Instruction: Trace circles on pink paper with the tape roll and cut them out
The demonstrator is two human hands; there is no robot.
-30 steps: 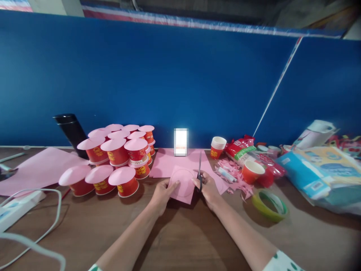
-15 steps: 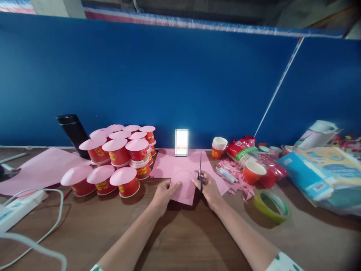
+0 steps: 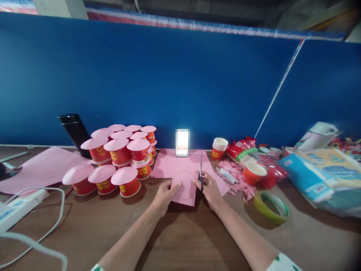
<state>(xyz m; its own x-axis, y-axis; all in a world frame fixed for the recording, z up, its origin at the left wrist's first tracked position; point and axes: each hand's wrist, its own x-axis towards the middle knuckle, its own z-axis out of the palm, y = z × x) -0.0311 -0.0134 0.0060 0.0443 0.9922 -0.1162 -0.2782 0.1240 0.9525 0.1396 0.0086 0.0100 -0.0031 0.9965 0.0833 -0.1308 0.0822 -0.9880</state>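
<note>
A square of pink paper (image 3: 184, 188) with a circle drawn on it is pinched at its left edge by my left hand (image 3: 164, 195), thumb on top. My right hand (image 3: 209, 190) is closed around black-handled scissors (image 3: 201, 169), whose blades point up and away from me. The right thumb reaches the right edge of the paper square; whether it presses on it I cannot tell. Larger pink sheets (image 3: 163, 163) lie flat behind the square, and another piece with a faint circle (image 3: 222, 186) lies beside my right hand.
On the left stand several red paper cups (image 3: 120, 154) topped with pink paper discs, a black bottle (image 3: 75, 131) and a white power strip (image 3: 25, 207). To the right are stacked cups (image 3: 219, 148), pink scraps (image 3: 239, 180), a single cup (image 3: 254, 174), green tape (image 3: 272, 207) and a blue package (image 3: 307, 175).
The whole view has shifted slightly. Both hands keep their hold on the paper and the scissors, with hardly any visible movement.
</note>
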